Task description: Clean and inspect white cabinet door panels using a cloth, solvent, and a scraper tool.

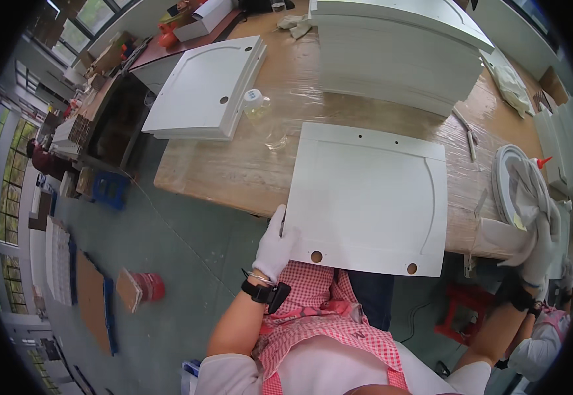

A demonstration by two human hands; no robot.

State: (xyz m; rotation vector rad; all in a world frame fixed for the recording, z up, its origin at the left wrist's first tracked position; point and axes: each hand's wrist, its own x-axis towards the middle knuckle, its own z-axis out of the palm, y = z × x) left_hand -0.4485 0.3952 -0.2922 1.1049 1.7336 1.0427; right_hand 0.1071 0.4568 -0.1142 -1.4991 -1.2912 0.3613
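Observation:
A white cabinet door panel (369, 197) lies on the wrapped table, its near edge jutting out over the front. It has two large round holes near that edge, two small ones at the far side and a curved groove on the right. My left hand (275, 247), in a white glove, grips the panel's near left edge. Off to the right, my gloved right hand (542, 250) is closed on a greyish-white cloth (529, 191). The cloth hangs over a round white tub (502, 174), partly hiding it. A red nozzle tip (544, 162) sticks up beside the cloth.
Stacked white panels (201, 82) stand at the far left, beside a clear bottle (260, 115) with a white cap. A taller panel stack (392, 59) fills the back. A pen-like tool (465, 131) lies right of the panel. Another person (543, 342) is at lower right, near a red stool (464, 309).

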